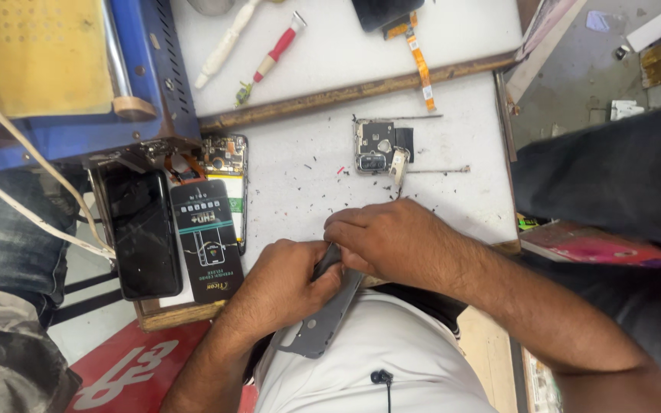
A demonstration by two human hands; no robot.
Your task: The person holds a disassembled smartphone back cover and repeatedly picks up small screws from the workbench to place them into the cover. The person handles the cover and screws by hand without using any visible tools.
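Note:
My left hand (284, 284) and my right hand (392, 239) are together at the near edge of the white work table (453, 191). Both grip a thin grey phone frame piece (321, 327), which slants down over my white shirt. The right hand's fingers lie over its upper end, next to the left thumb. Small dark screws and debris are scattered on the table just beyond my hands.
A metal phone part (376, 145) lies further out. At left lie an opened phone (227, 162), a dark package (206, 239) and a black phone (143, 229) beside a blue machine (151, 69). A red-handled tool (277, 50) and an orange flex cable (421, 65) lie further back. Another person's leg (613, 168) is at right.

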